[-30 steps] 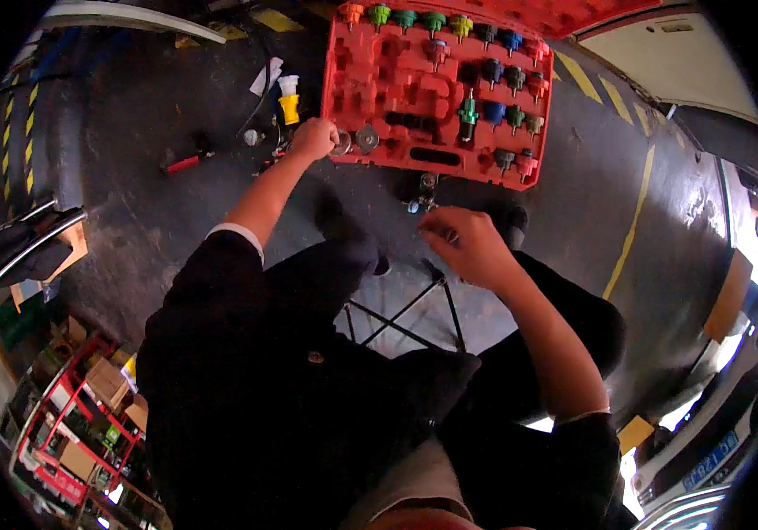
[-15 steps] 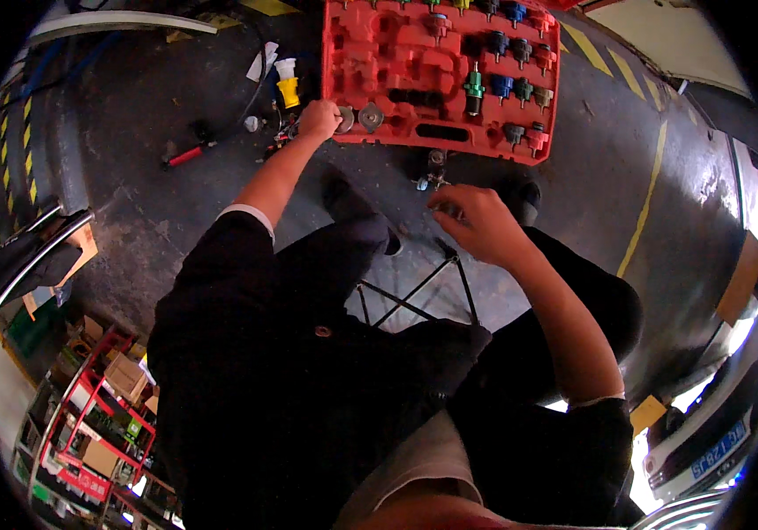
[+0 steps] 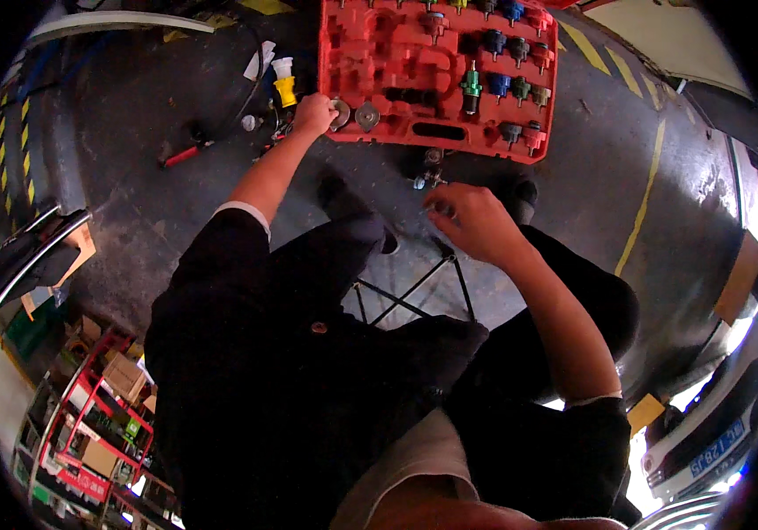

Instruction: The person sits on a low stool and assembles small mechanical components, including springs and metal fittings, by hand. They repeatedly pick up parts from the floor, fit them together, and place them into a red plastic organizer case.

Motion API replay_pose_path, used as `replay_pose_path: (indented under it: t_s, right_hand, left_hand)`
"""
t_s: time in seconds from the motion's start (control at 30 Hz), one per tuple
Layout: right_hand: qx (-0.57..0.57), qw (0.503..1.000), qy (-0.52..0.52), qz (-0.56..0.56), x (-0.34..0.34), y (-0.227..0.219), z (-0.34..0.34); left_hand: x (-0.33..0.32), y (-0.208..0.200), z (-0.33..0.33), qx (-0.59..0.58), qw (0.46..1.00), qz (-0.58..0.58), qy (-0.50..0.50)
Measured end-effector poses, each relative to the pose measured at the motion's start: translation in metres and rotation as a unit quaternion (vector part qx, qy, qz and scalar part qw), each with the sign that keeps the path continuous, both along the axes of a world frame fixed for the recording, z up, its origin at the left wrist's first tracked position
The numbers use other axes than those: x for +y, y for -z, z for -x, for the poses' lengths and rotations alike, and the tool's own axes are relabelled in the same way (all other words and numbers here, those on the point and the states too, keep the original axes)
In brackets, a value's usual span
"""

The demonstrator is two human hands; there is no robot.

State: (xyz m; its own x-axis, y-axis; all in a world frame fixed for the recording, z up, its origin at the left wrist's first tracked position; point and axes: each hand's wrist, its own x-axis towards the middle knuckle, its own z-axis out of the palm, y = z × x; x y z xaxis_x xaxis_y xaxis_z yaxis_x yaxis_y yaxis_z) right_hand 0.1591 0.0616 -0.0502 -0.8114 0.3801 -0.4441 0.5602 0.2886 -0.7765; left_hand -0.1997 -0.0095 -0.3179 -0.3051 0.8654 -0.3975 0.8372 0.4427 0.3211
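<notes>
Over on the far left, a red-handled tool point(image 3: 181, 157) lies on the dark floor, then comes a small round gauge point(image 3: 249, 123), and just beyond it a yellow bottle with a white top point(image 3: 285, 91), standing or lying, hard to say. Here's the left hand point(image 3: 313, 115), stretched out to the near left corner of the open red case point(image 3: 352, 66)! Its fingers bunch together at the edge of a round metal disc point(image 3: 340, 113); whether they truly pinch it cannot be told. That disc sits at the corner, a second metal disc point(image 3: 366, 117) just to its right. Danger spot, this: a weak grip on a thin rim could let the disc slip, and a sideways knock could send it over the case edge among the loose parts. Below the case's near edge, a dark metal fitting point(image 3: 430, 168) rests on the floor, easily kicked by a foot or brushed by a low hand. And just beside it hovers the right hand point(image 3: 471, 221), fingers loosely curled with the thumb near them; anything inside is hidden, and if something is there, so slack a curl could drop it.
</notes>
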Motion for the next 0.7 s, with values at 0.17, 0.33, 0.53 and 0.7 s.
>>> replay_pose_path:
  t_s: [0.17,0.33,0.53,0.7]
  right_hand:
    - [-0.006,1.0,-0.01,-0.01,-0.002,-0.002,0.0]
    - [-0.013,1.0,-0.007,-0.027,-0.005,0.0,-0.002]
    - [0.004,0.999,-0.017,-0.036,-0.008,-0.002,-0.007]
    - [-0.02,0.998,-0.034,-0.047,-0.008,-0.008,-0.01]
  left_hand:
    - [-0.001,0.02,0.005,-0.012,0.999,0.042,0.005]
    - [0.004,0.024,-0.001,0.018,0.998,0.03,0.058]
    - [0.0,0.026,0.007,0.031,0.995,0.052,0.074]
    - [0.004,0.019,-0.007,0.042,0.993,0.082,0.079]
